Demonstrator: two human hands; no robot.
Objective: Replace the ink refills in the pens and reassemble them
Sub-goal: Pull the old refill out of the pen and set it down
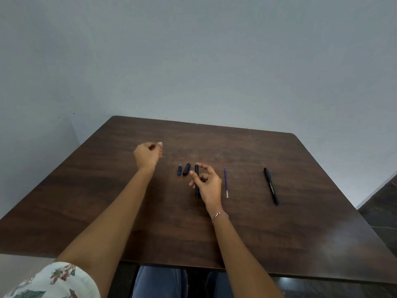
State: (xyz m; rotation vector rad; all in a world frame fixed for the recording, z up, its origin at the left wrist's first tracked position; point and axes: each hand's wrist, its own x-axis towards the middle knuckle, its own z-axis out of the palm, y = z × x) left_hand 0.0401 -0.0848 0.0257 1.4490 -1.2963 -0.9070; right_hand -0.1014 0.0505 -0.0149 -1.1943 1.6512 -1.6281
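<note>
A black pen barrel (196, 169) lies lengthwise on the dark wooden table (279, 233). My right hand (208, 183) hovers over its middle with thumb and fingers spread, gripping nothing. To the barrel's left lie a black cap (186, 169) and a small blue end piece (179, 169). To its right a thin blue ink refill (226, 182) rests on the table. Farther right is a whole black pen (271, 186). My left hand (148, 155) is raised at the left, fingers curled in, with nothing visible in it.
The table's far edge meets a plain grey wall (214, 61). My knees in blue trousers (159, 282) show under the near edge. A dark floor (380, 207) lies to the right of the table.
</note>
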